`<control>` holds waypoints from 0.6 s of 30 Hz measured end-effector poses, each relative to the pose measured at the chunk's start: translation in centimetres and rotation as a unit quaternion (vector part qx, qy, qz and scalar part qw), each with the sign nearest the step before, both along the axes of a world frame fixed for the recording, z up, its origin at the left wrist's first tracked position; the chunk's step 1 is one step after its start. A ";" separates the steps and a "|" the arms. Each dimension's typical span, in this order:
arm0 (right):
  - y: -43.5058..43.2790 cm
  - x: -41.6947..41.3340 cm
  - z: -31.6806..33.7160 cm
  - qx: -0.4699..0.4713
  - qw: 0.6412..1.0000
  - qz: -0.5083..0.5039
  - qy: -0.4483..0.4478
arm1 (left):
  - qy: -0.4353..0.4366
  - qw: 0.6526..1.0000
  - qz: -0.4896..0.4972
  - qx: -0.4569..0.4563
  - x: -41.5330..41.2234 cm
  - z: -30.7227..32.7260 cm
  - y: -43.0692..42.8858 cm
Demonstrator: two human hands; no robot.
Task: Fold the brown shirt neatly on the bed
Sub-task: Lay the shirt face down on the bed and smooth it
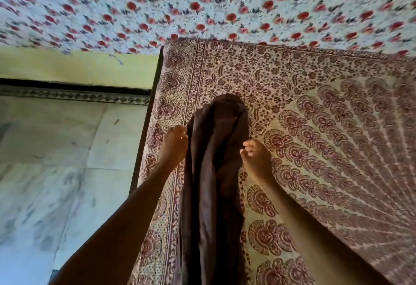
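The left hand (174,147) sat at the left edge of the brown shirt (211,183) and the right hand (254,153) at its right edge. Both had curled fingers, and whether either pinched cloth could not be told. The shirt lay between them as a long narrow band, running away from the person near the left border of the bed (326,127). The sides seemed already turned in. The next move probably called for taking one end and doubling it over the other, edges matched. A maroon printed sheet covered the bed, edged by a dark frame (144,131). Beyond were a pale floor (56,161), a yellow-green wall (78,66) and a red-flowered cloth (202,3).
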State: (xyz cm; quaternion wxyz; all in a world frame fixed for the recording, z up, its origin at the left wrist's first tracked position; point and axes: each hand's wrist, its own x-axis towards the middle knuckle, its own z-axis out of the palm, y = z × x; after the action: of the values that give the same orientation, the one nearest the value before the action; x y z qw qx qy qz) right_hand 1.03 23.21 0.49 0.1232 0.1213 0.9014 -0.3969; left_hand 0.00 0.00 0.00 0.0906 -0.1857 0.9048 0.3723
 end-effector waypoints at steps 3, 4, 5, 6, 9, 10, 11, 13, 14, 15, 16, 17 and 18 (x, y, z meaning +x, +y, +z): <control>-0.8 -2.6 -2.9 0.051 0.998 -0.015 -0.024 | -0.057 0.994 0.090 -0.003 -2.6 -1.9 0.1; -1.1 -3.3 -3.6 0.057 0.997 -0.031 -0.042 | -0.083 0.989 0.120 0.007 -3.3 -2.4 0.3; -1.1 -4.2 -4.5 0.044 0.996 -0.051 -0.053 | -0.101 0.985 0.141 0.021 -4.0 -3.1 0.3; -1.1 -4.8 -5.1 0.025 0.994 -0.078 -0.072 | -0.109 0.981 0.156 0.033 -4.4 -3.8 0.3; -0.7 -6.1 -6.6 -0.021 0.984 -0.136 -0.112 | -0.121 0.975 0.182 0.033 -5.2 -5.8 0.3; -0.5 -6.2 -6.9 -0.021 0.984 -0.144 -0.104 | -0.124 0.974 0.187 0.032 -5.5 -6.2 0.4; -0.5 -6.1 -6.8 -0.019 0.984 -0.154 -0.084 | -0.121 0.973 0.193 0.037 -5.5 -6.3 0.5; 0.0 -5.8 -6.1 -0.019 0.984 -0.173 -0.039 | -0.083 0.969 0.220 0.072 -5.3 -5.7 1.0; 0.4 -5.6 -5.6 -0.029 0.982 -0.188 -0.021 | -0.053 0.965 0.237 0.100 -5.0 -5.3 1.3; 0.9 -5.4 -4.7 -0.036 0.979 -0.202 -0.013 | -0.025 0.959 0.252 0.132 -4.5 -4.8 1.7; 1.5 -5.1 -3.9 -0.039 0.976 -0.215 -0.013 | -0.003 0.951 0.263 0.162 -3.8 -4.3 2.0; 2.2 -4.9 -2.8 -0.045 0.973 -0.224 -0.015 | 0.015 0.945 0.269 0.183 -2.9 -3.7 2.4; 3.0 -4.6 -1.7 -0.055 0.973 -0.224 -0.022 | 0.023 0.942 0.272 0.194 -2.1 -2.8 2.8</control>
State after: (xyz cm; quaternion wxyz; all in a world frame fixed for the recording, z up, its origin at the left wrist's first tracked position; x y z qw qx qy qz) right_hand -3.52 26.20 -1.21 0.0572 0.3217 0.8254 -0.4605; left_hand -2.07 2.81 -2.83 -0.0007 -0.3951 0.7316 0.5556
